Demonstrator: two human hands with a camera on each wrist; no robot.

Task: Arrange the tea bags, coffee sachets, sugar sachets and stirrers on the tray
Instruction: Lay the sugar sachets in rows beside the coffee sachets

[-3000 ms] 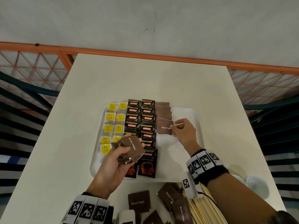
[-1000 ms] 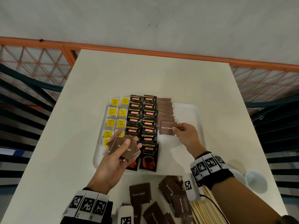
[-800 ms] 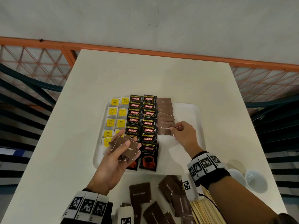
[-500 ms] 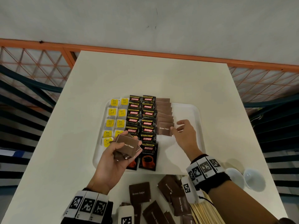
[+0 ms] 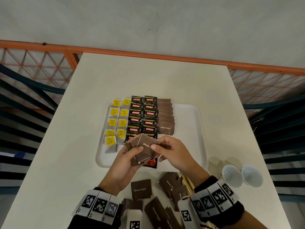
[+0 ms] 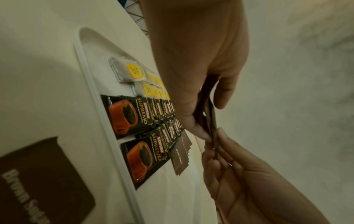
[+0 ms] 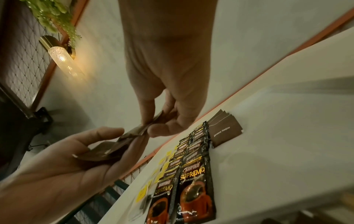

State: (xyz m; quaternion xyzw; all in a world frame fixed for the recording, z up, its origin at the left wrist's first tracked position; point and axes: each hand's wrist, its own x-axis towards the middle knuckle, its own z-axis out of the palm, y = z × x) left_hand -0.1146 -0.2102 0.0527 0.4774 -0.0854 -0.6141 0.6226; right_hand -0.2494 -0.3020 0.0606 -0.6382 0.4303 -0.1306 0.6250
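Observation:
A white tray (image 5: pixel 189 113) holds two columns of yellow-tagged tea bags (image 5: pixel 116 123), two columns of black coffee sachets (image 5: pixel 142 116) and an overlapping row of brown sugar sachets (image 5: pixel 165 119). Over the tray's near edge my left hand (image 5: pixel 138 154) grips a fanned stack of brown sugar sachets (image 5: pixel 145 146). My right hand (image 5: pixel 158 147) pinches the top sachet of that stack between thumb and fingers. In the right wrist view the pinched sachet (image 7: pixel 155 121) is lifted at one corner off the stack (image 7: pixel 107 150). The left wrist view shows the stack (image 6: pixel 208 109) edge-on.
Loose brown sugar sachets (image 5: pixel 141 189) lie on the table in front of the tray. Wooden stirrers (image 5: pixel 187 180) lie partly under my right wrist. Two small white bowls (image 5: pixel 231 175) stand at the right. An orange railing (image 5: pixel 148 54) runs along the table's far edge.
My right hand left the sugar row on the tray, leaving a sachet at its near end, and came back to the left hand's stack, where it now pinches the top sachet.

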